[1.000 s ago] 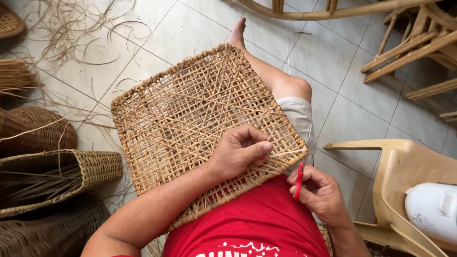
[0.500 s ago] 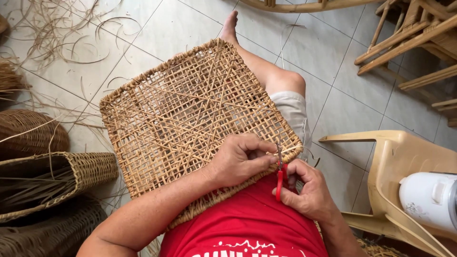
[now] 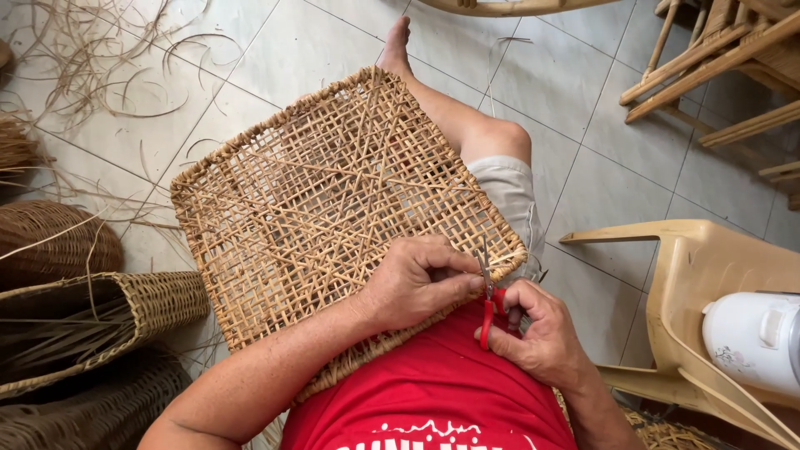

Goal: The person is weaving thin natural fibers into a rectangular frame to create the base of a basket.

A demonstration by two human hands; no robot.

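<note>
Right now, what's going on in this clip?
A seated person in a red shirt has a flat, square woven rattan panel resting on their lap and outstretched leg. The left hand presses on the panel's near edge, fingers pinching at the weave. The right hand holds small red-handled scissors, their blades up at that same edge beside the left fingers. Loose rattan strands lie scattered on the tiled floor, woven baskets sit to the left, and a beige plastic chair stands to the right.

We find open tiled floor beyond the woven rattan panel, which fills our lap. Woven baskets crowd the left side, a plastic chair blocks the right, and loose rattan strands litter the far left.
</note>
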